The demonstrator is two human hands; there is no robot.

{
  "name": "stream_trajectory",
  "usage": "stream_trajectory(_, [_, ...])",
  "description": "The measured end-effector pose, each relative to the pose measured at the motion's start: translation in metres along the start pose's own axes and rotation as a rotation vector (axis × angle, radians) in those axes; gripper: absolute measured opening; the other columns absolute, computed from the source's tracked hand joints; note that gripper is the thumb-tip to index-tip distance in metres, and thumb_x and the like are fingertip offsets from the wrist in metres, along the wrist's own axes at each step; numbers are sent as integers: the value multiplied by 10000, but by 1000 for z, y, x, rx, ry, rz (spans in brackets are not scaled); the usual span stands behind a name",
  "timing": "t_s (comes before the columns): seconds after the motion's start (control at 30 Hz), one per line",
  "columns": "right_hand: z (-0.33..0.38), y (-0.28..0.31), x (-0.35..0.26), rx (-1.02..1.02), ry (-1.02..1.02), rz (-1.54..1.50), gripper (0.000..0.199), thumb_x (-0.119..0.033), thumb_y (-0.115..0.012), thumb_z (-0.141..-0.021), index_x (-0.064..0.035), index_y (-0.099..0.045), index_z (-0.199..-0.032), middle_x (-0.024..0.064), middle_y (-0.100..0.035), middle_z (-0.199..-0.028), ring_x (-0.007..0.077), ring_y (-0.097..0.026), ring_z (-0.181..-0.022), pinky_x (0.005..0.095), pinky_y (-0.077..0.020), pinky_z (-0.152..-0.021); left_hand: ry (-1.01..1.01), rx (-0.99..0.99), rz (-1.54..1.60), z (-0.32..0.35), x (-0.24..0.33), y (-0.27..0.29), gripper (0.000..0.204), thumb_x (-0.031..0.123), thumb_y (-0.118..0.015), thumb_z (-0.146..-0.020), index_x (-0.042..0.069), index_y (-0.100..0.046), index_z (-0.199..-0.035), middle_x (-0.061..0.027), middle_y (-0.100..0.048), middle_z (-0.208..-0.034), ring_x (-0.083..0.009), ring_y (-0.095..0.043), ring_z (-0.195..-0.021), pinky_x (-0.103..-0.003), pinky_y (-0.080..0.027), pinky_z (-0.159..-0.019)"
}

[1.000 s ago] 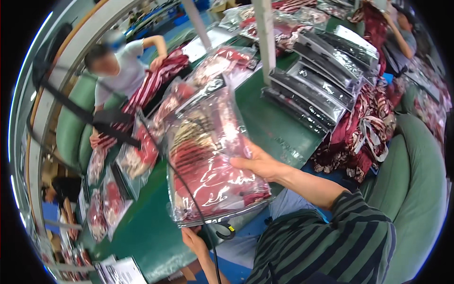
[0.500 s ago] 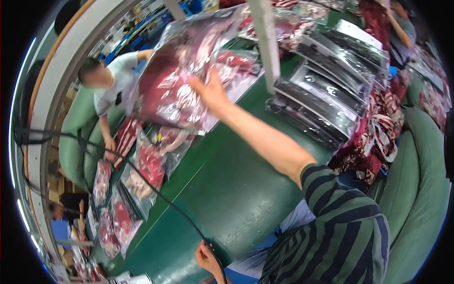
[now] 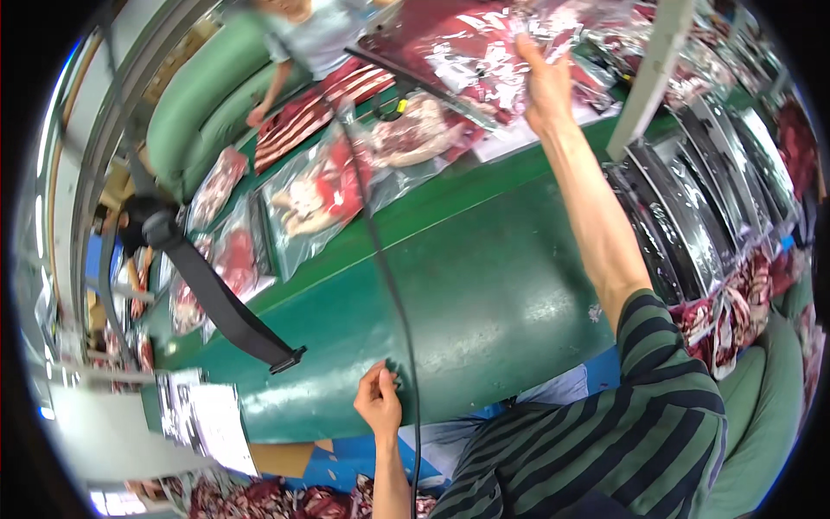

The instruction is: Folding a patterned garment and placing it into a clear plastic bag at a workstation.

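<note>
My right hand (image 3: 546, 91) reaches to the far side of the green table (image 3: 484, 259). It is closed on the right part of a large clear plastic bag (image 3: 471, 65) with dark red contents. A black strip (image 3: 424, 91) runs along the bag's lower left edge. My left hand (image 3: 379, 400) hovers near the table's front edge with fingers curled and nothing visible in them. A thin black cable (image 3: 380, 251) hangs just right of it, apart from the fingers. Below the large bag lie a bag with a pale and red piece (image 3: 316, 195) and a red-and-white striped piece (image 3: 320, 108).
At right, black-edged packs (image 3: 692, 199) stand in a row beside a pale post (image 3: 653, 82). A black strap (image 3: 220, 303) dangles at left. White sheets (image 3: 220, 424) lie at the table's left end. A co-worker's hand (image 3: 257, 115) is across the table.
The view has swung, so the scene sits differently. The large bag, earlier raised and blurred, is now lower at the far side, still in my right hand. My left hand now shows apart from the cable.
</note>
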State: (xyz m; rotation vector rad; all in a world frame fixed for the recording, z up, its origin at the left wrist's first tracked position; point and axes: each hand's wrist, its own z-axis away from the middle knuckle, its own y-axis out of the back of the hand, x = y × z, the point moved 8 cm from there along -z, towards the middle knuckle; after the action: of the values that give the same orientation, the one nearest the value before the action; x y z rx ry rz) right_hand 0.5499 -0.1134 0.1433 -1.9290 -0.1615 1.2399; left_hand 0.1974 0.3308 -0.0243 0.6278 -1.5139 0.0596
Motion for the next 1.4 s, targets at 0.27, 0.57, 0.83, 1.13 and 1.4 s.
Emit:
stream_trajectory(0.27, [82,-84,33,-124,94,-76,573,-129,-727,-927,10,-393,-1372,171,-608,-1199,188,-640,-1025,280,-521,-883,-73,2,56,-1,4,-5,156,46,-684,-911,-10,-711,-1054,-97,-741,-960,-135,-675,-716,-229,-516,-621])
stream_trajectory(0.57, [262,-200,173,-90,200,341,787,-247,-616,-986,139,-185,-1519,340,-418,-1465,406,-458,-1335,392,-326,-1151,26,-58,247,1,-15,6,129,15,-642,-948,-35,-660,-1066,-135,-710,-1148,-166,-687,-825,-253,-560,-723])
stream_trajectory(0.83, [332,-154,302,-191,-229,590,695,-202,-608,-955,113,-282,-1482,321,-539,-1358,433,-595,-1166,427,-465,-1008,459,-41,1047,-110,-18,6,545,449,-637,-992,-34,-564,-1235,-161,-653,-1123,-280,-680,-1050,-347,-540,-949])
stream_trajectory(1.13, [175,-13,242,-311,-472,416,306,-70,-599,-953,22,-525,-1236,116,-608,-1048,178,-669,-784,276,-590,-681,528,-208,1265,-257,19,-120,859,599,-726,-867,-16,-425,-1386,-289,-425,-1431,-366,-517,-1306,-437,-444,-1107])
stream_trajectory(1.4, [163,-52,228,-155,-516,626,497,-336,-697,-913,-4,-530,-1242,120,-639,-1018,197,-645,-759,277,-519,-594,544,96,1538,-318,31,-125,378,233,-580,-1025,-20,-465,-1282,-246,-552,-1275,-362,-599,-1139,-535,-517,-1048])
